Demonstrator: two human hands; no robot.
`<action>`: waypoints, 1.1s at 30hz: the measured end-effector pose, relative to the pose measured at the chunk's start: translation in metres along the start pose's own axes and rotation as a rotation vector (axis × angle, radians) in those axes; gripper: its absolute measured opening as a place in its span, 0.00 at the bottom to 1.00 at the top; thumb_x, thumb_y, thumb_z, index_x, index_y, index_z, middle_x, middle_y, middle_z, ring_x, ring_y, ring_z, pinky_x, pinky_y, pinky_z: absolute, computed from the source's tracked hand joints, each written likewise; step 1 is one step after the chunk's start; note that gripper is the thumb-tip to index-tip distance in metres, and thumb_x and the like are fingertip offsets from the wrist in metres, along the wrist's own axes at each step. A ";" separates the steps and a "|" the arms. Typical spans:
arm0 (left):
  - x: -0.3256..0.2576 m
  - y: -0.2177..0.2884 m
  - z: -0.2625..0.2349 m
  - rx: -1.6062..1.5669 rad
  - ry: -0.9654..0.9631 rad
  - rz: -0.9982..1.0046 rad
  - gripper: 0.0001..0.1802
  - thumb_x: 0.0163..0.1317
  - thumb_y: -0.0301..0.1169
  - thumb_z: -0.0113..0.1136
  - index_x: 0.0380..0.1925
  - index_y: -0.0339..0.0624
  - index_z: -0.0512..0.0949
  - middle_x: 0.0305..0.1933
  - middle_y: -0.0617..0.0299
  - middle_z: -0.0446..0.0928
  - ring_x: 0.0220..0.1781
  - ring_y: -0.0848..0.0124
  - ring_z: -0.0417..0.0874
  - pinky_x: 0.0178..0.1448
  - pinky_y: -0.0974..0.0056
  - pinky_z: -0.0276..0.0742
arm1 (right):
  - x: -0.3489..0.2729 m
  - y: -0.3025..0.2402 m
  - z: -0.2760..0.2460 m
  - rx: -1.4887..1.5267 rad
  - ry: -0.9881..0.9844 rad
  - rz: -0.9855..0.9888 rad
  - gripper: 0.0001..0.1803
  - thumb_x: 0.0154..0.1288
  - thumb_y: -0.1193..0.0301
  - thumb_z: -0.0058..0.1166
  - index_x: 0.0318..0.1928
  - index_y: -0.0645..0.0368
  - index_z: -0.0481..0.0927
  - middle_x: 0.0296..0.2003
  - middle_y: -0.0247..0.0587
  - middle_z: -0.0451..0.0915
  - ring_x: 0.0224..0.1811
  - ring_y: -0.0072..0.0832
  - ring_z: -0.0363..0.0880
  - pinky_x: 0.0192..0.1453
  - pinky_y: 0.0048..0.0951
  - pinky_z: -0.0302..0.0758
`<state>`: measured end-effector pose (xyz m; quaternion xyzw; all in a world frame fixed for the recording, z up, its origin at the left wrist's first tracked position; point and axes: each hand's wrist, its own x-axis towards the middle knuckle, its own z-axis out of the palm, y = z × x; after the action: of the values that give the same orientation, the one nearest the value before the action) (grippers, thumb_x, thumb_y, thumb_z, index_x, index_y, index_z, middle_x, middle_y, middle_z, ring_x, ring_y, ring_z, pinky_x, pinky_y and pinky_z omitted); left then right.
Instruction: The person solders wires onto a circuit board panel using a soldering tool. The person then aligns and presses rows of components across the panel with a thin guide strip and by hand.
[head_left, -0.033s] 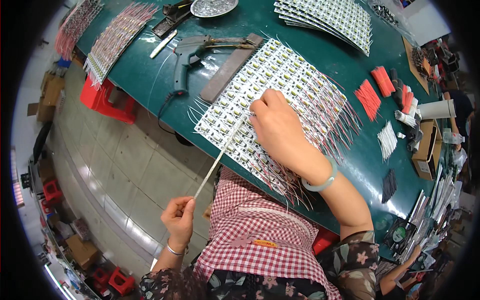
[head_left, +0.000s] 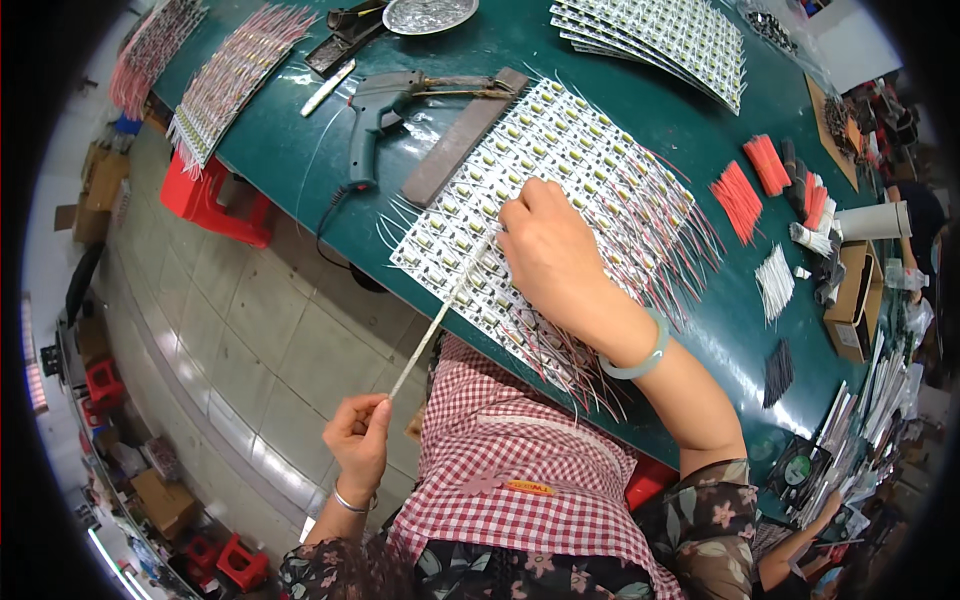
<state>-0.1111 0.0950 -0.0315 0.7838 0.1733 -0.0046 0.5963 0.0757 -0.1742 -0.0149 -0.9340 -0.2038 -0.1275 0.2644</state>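
My right hand [head_left: 545, 255] pressed flat on the white LED panel [head_left: 540, 180] mid green table [head_left: 300, 160], my left hand [head_left: 358, 440] pinching a white strip [head_left: 430, 335] peeling off it, brown cardboard box [head_left: 855, 295] at right edge

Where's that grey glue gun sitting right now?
In the head view, the glue gun lies on the green table, up and left of the right hand, beside the dark bar edging the white panel.

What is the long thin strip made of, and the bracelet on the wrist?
The strip looks like thin pale tape or paper: flat, whitish, stretched tight from the left hand to the panel under the right hand. The bracelet looks like pale green stone or glass: smooth, glossy, slightly see-through.
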 end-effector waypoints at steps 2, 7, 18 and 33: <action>0.001 -0.004 -0.005 0.037 -0.043 0.003 0.05 0.64 0.21 0.66 0.39 0.32 0.81 0.29 0.68 0.79 0.26 0.86 0.73 0.28 0.78 0.66 | 0.006 -0.004 0.007 -0.156 -0.085 0.030 0.08 0.48 0.82 0.56 0.32 0.66 0.80 0.37 0.47 0.75 0.43 0.41 0.76 0.43 0.37 0.78; 0.001 -0.005 -0.003 -0.016 -0.076 -0.002 0.08 0.66 0.18 0.61 0.44 0.32 0.79 0.33 0.67 0.79 0.27 0.85 0.73 0.28 0.78 0.63 | 0.008 -0.011 0.011 -0.241 -0.102 0.065 0.06 0.49 0.81 0.57 0.31 0.65 0.80 0.35 0.46 0.75 0.43 0.40 0.77 0.40 0.36 0.79; 0.008 -0.008 0.002 -0.027 -0.115 0.002 0.09 0.67 0.18 0.61 0.46 0.32 0.80 0.30 0.69 0.78 0.25 0.86 0.70 0.28 0.78 0.61 | 0.004 -0.002 0.011 0.022 -0.042 0.232 0.05 0.57 0.76 0.59 0.33 0.64 0.79 0.37 0.49 0.75 0.43 0.45 0.77 0.44 0.43 0.79; 0.047 0.017 0.042 0.132 -0.133 0.358 0.12 0.59 0.16 0.66 0.44 0.30 0.86 0.26 0.60 0.79 0.22 0.79 0.71 0.26 0.72 0.63 | -0.048 0.004 -0.032 0.434 0.051 0.411 0.10 0.63 0.83 0.61 0.45 0.64 0.84 0.38 0.42 0.77 0.35 0.28 0.80 0.36 0.27 0.77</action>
<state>-0.0535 0.0640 -0.0383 0.8374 -0.0092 0.0383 0.5452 0.0306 -0.2102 -0.0070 -0.8738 -0.0263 -0.0485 0.4832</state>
